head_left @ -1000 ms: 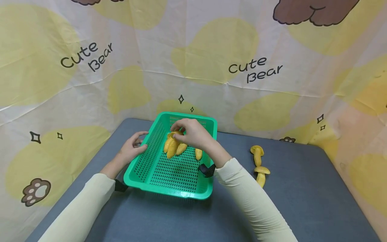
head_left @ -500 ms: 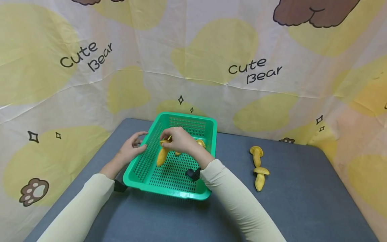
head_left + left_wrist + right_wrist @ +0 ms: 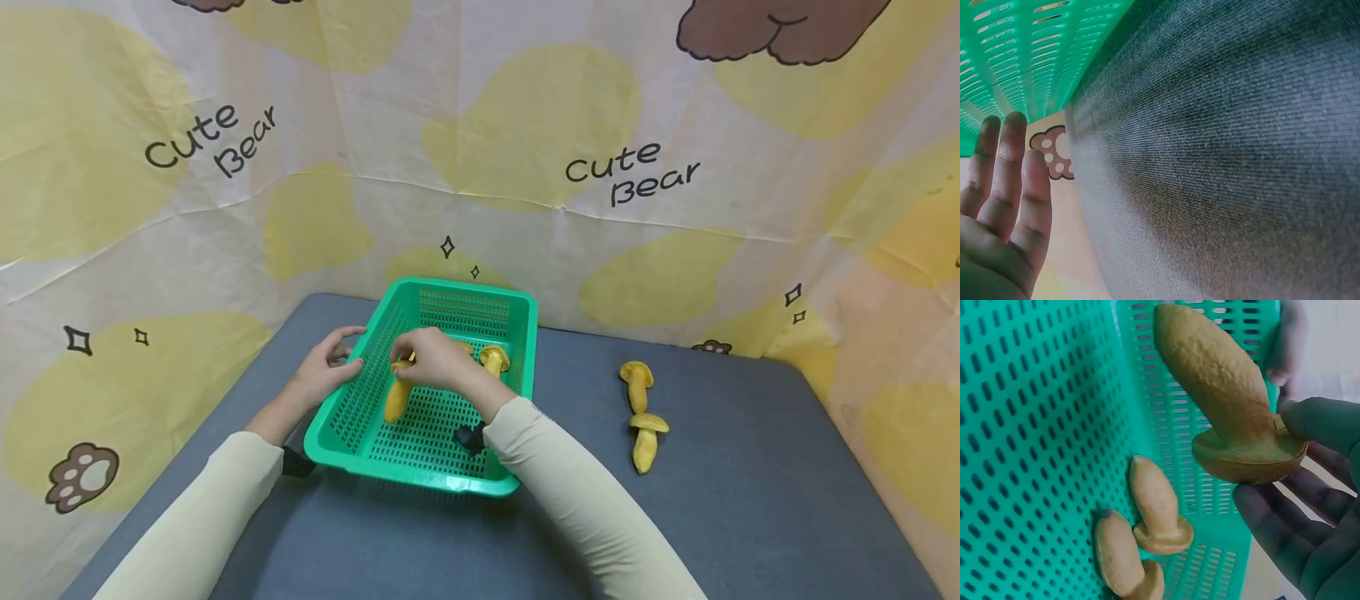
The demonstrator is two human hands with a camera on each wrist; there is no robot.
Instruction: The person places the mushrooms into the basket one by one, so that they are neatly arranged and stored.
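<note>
Lowered mushroom (image 3: 396,398), cap hidden by right hand (image 3: 435,360), basket (image 3: 517,479)

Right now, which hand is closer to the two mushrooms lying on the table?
Right. The right hand is over the green basket, on the side toward the two mushrooms; the left hand rests on its far rim.

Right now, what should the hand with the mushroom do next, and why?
Probably lower it a little and let go. The right hand pinches a yellow mushroom by its cap, stem hanging down inside the green basket, close to its floor. Two mushrooms already lie there, and the left hand rests on the basket's rim, so it looks steady enough for a gentle drop.
</note>
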